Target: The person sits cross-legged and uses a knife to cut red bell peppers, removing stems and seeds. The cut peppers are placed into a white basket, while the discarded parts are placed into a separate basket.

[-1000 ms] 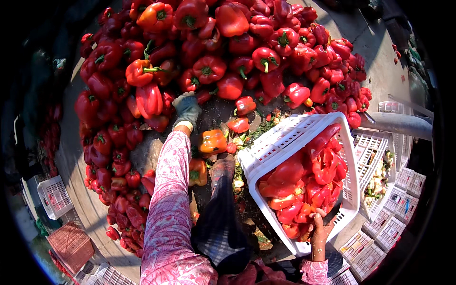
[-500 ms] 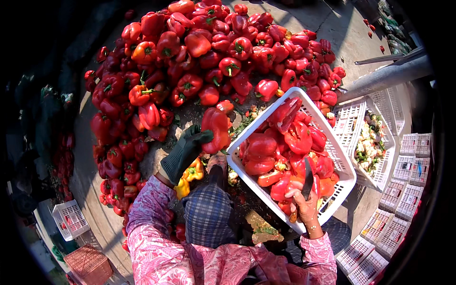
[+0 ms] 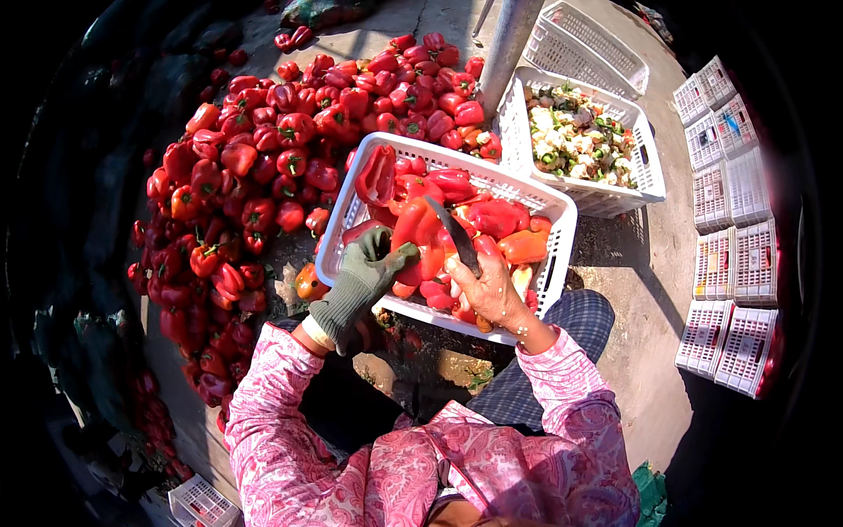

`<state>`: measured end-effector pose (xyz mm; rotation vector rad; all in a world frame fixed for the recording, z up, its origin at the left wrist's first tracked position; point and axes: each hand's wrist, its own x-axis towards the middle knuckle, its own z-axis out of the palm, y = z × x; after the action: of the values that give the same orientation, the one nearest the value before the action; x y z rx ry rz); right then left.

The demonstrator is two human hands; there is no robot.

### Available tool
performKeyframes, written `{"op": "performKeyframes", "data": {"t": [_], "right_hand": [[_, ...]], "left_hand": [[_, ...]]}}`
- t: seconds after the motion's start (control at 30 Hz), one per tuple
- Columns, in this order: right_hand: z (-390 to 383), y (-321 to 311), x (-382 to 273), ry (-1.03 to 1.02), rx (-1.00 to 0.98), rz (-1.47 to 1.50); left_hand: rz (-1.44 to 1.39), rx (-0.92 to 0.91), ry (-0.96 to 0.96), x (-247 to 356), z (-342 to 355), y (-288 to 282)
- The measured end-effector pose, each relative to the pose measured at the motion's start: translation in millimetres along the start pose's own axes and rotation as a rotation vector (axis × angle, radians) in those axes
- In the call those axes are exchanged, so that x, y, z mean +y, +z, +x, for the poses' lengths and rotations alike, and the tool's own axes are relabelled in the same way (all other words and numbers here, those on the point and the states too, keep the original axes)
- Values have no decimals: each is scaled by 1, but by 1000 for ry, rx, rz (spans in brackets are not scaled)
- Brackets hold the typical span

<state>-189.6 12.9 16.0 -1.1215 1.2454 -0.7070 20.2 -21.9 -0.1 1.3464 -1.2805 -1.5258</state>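
My left hand [image 3: 358, 277], in a green knit glove, grips a red bell pepper [image 3: 416, 225] over the left half of a white plastic crate [image 3: 559, 255]. In my bare right hand [image 3: 488, 292] is a knife [image 3: 455, 235], its dark curved blade pointing up and left beside the pepper. Whether the blade touches the pepper I cannot tell. Below both hands, the crate is full of red and orange peppers [image 3: 496, 218], some cut open. Small pale seeds stick to my right hand and wrist.
A large heap of red peppers [image 3: 237, 160] covers the ground ahead and left. Beyond my crate stands another white crate [image 3: 648, 149] of pale cores and green stems, beside a metal pole [image 3: 509, 48]. Rows of white crates [image 3: 753, 263] line the right side.
My left hand has brought the pepper over the crate, close to the knife. My right hand has raised the knife from the crate's near side. The view has swung to the right.
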Motion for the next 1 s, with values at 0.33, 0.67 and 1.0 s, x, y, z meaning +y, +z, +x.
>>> {"op": "performKeyframes", "data": {"t": [0.33, 0.67, 1.0], "right_hand": [[16, -9, 23, -17, -3, -221], [15, -1, 36, 168, -180, -234], [-4, -8, 66, 179, -448, -496]], "left_hand": [[-65, 211, 61, -46, 2, 34], [-6, 314, 277, -55, 19, 26], [-387, 516, 108, -41, 28, -11]]}}
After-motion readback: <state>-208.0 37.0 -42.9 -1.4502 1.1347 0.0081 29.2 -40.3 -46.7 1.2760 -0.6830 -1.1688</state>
